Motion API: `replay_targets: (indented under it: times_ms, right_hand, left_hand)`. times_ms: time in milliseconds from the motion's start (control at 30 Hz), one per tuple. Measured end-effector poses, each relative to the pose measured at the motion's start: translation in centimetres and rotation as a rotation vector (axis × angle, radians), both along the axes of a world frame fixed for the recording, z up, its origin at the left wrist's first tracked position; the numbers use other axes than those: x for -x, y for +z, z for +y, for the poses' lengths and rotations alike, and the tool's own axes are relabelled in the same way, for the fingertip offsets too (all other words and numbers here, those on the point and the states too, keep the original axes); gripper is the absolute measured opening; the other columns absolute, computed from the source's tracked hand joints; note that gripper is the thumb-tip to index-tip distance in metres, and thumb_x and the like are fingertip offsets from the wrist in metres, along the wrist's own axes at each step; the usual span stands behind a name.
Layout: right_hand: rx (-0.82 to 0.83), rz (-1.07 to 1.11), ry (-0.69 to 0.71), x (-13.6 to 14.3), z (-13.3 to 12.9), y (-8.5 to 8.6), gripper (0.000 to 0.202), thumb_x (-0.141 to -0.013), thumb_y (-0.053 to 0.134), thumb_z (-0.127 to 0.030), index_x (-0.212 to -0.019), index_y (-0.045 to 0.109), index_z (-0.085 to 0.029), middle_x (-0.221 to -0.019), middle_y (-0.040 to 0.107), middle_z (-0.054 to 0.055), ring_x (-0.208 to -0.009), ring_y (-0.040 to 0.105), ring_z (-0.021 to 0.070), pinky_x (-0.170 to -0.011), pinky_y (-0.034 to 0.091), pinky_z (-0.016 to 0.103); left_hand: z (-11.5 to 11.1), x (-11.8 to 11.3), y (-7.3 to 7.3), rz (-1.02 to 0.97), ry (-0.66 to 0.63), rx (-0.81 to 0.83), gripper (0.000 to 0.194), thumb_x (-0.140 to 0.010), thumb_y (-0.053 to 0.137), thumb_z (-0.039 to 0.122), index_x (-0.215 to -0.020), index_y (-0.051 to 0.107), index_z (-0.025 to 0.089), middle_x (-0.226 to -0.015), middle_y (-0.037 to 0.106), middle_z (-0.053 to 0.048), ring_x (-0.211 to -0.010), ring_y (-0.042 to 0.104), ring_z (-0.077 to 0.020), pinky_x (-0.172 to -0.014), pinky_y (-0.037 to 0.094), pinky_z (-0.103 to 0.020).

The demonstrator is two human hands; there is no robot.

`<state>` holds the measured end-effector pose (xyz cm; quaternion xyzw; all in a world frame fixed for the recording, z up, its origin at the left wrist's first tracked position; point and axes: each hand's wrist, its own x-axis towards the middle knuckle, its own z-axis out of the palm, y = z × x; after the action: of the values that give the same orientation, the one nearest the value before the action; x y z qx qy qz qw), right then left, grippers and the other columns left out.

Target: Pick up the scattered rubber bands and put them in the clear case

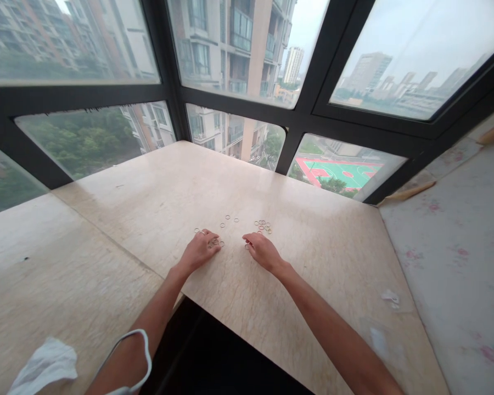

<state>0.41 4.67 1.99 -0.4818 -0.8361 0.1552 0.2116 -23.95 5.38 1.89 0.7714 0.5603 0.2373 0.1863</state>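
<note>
Several small thin rings lie on the pale stone surface [313, 247]. My left hand [200, 249] rests low over a few of them, its fingers curved and apart, with rings [215, 242] at its fingertips. Beyond it, loose rings [228, 217] are spread out. My right hand [263, 251] has its thumb and fingers pressed together, with a small ring [247, 246] at the tips. Just past the right hand sits a cluster of rings [262, 223], a reddish one among them.
A crumpled white tissue [49, 365] lies at the lower left. Near the right wall [456, 258] are a small white scrap [390, 297] and a clear plastic piece [379, 341]. Dark window frames [239, 115] border the far edge. A dark gap [214, 356] opens below the front edge.
</note>
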Motion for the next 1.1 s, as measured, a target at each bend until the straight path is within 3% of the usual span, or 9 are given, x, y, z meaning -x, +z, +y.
replay_targets:
  times_ms: [100,200,400,533,667,867,1000,1100]
  right_hand:
    - [0.011,0.029,-0.008,0.1,-1.2,0.2,0.026,-0.087,0.050,-0.009,-0.108,0.064,-0.016,-0.101,0.068,0.009,-0.096,0.061,0.0188,-0.087,0.045,0.031]
    - [0.021,0.056,-0.035,-0.5,-2.3,0.6,0.030,-0.085,0.051,-0.007,-0.109,0.064,-0.018,-0.098,0.068,0.007,-0.089,0.062,0.0167,-0.085,0.047,0.030]
    - [0.023,0.090,-0.154,-2.7,-4.6,1.0,0.035,-0.081,0.048,-0.004,-0.111,0.062,-0.016,-0.102,0.065,0.009,-0.081,0.062,0.0152,-0.079,0.050,0.031]
    - [0.029,0.090,-0.126,-1.9,-5.5,0.7,0.031,-0.083,0.050,-0.005,-0.109,0.062,-0.017,-0.101,0.066,0.007,-0.083,0.062,0.0149,-0.082,0.049,0.030]
    - [0.026,0.066,-0.070,-0.6,-4.6,0.2,0.029,-0.081,0.057,-0.009,-0.107,0.063,-0.020,-0.106,0.067,0.006,-0.102,0.060,0.0178,-0.093,0.044,0.033]
    - [-0.015,0.023,-0.253,-1.9,-3.2,-0.2,0.032,-0.082,0.051,-0.006,-0.110,0.063,-0.014,-0.111,0.066,0.011,-0.108,0.056,0.0209,-0.097,0.041,0.037]
    - [-0.014,-0.027,-0.284,-2.1,-2.9,-0.1,0.035,-0.084,0.050,-0.007,-0.116,0.061,-0.013,-0.113,0.065,0.011,-0.106,0.056,0.0194,-0.095,0.042,0.034]
    - [-0.014,-0.074,-0.265,-0.8,-1.8,0.1,0.036,-0.085,0.050,-0.008,-0.119,0.059,-0.014,-0.116,0.062,0.011,-0.109,0.053,0.0193,-0.097,0.040,0.033]
  left_hand:
    - [-0.2,-0.6,0.0,0.045,-0.049,0.045,0.017,-0.081,0.057,0.025,-0.090,0.070,0.018,-0.093,0.065,-0.008,-0.086,0.061,-0.0214,-0.076,0.048,-0.033]
    - [-0.6,-0.4,0.2,0.070,-0.081,0.049,0.019,-0.085,0.050,0.022,-0.084,0.069,0.019,-0.089,0.065,-0.007,-0.081,0.061,-0.0199,-0.073,0.047,-0.031]
    - [-1.4,0.6,0.1,0.027,0.001,0.048,0.020,-0.084,0.048,0.020,-0.094,0.065,0.019,-0.088,0.067,-0.006,-0.082,0.062,-0.0202,-0.076,0.047,-0.032]
    - [-1.1,-0.1,0.1,-0.052,0.022,0.037,0.022,-0.083,0.047,0.021,-0.097,0.064,0.019,-0.088,0.068,-0.006,-0.082,0.063,-0.0206,-0.077,0.048,-0.033]
    - [0.1,-1.2,0.5,-0.112,0.054,-0.016,0.022,-0.084,0.047,0.021,-0.099,0.063,0.019,-0.091,0.069,-0.006,-0.085,0.063,-0.0213,-0.080,0.049,-0.035]
    - [1.7,-1.0,0.9,-0.118,0.221,-0.029,0.031,-0.084,0.042,0.013,-0.108,0.062,0.014,-0.110,0.063,-0.014,-0.089,0.063,-0.0230,-0.087,0.048,-0.039]
    - [0.5,-1.6,0.7,-0.151,0.246,-0.052,0.030,-0.086,0.042,0.017,-0.109,0.061,0.013,-0.107,0.063,-0.014,-0.085,0.063,-0.0228,-0.085,0.048,-0.039]
    - [-1.5,-3.4,0.5,-0.072,0.149,-0.104,0.027,-0.087,0.046,0.018,-0.108,0.062,0.015,-0.105,0.062,-0.013,-0.092,0.060,-0.0240,-0.086,0.047,-0.038]
